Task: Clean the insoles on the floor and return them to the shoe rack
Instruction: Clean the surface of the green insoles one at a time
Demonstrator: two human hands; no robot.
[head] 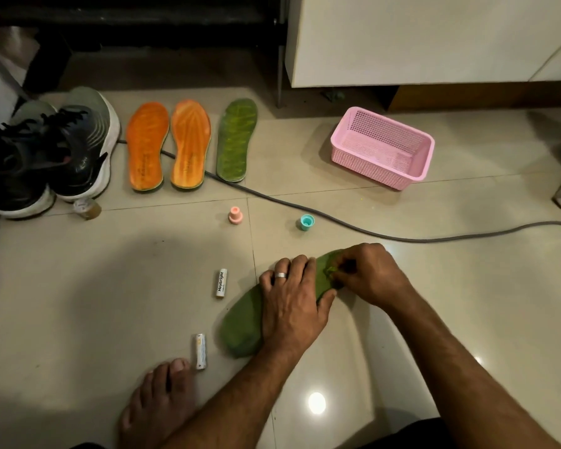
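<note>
- Far out to the left of where I held, the shoes (46,150) stood, with two orange insoles (148,145) and a second green one (237,139) lined up beside them, well apart from my hands.
- Just left of my hold, two batteries (221,282) lay on the floor tiles (110,286).
- My left hand (292,303) pressed flat, fingers spread, on the middle of the green insole (243,328) lying on the floor.
- My right hand (366,273) had its fingertips pinched at the toe end, picking at something; what, I could not tell.
- I judged it light, thin and floppy, so best pinned mid-length and lifted by an edge.
- Beyond, to the right, sat a pink basket (381,147).
</note>
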